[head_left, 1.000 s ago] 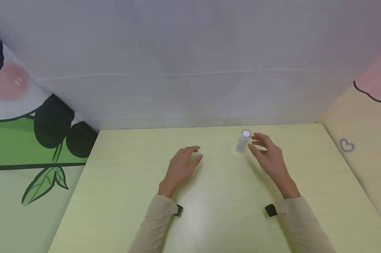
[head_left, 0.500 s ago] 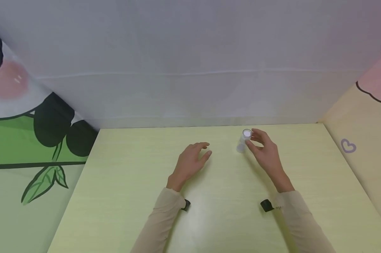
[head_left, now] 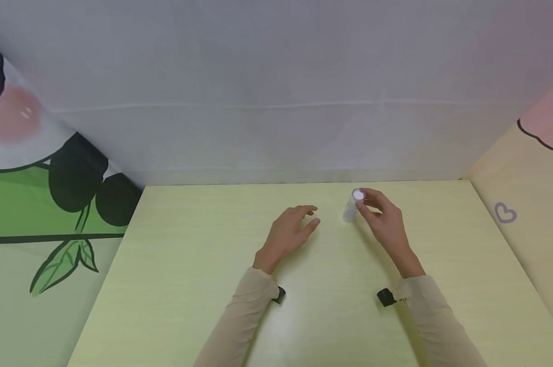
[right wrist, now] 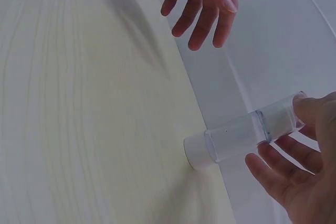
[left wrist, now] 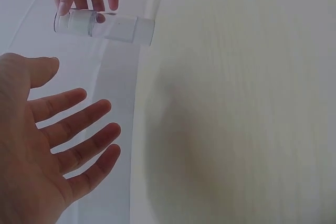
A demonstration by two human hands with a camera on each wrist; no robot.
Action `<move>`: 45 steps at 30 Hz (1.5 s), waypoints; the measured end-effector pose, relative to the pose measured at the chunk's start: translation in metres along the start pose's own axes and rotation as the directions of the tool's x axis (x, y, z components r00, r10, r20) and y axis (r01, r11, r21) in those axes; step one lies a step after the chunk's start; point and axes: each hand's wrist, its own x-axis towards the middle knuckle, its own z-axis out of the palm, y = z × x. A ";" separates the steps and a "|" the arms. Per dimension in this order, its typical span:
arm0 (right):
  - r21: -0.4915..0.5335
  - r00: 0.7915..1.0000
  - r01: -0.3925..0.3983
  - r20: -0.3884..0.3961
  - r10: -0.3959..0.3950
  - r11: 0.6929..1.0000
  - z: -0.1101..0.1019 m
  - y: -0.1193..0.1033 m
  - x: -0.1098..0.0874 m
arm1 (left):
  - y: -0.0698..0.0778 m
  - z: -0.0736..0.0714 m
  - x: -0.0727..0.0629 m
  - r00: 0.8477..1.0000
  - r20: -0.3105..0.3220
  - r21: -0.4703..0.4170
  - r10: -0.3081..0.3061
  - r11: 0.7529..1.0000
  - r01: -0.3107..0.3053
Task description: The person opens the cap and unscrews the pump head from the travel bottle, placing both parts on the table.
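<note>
A slim clear cylindrical bottle stands upright near the back of the pale table. Its transparent cap has a white part inside, and the base is white. With thumb and fingers, my right hand holds the bottle by the cap from the right side. Left of the bottle, my left hand hovers over the table, thumb and fingers apart. It touches nothing; the left wrist view shows its spread fingers below the bottle.
A white cloth wall rises just behind the table's back edge. Printed panels flank both sides, a green one with dark shapes on the left and a cream one with a heart on the right. Each sleeve carries a small black wrist camera.
My right hand has moved slightly left and taken hold of the bottle's cap. The left hand has moved right, nearer to the bottle. The bottle stands in about the same spot.
</note>
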 end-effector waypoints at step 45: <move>0.458 0.981 -0.130 0.187 0.047 0.879 0.011 -0.009 -0.016 | 0.024 0.015 0.009 0.996 0.018 -0.154 0.092 0.984 -0.088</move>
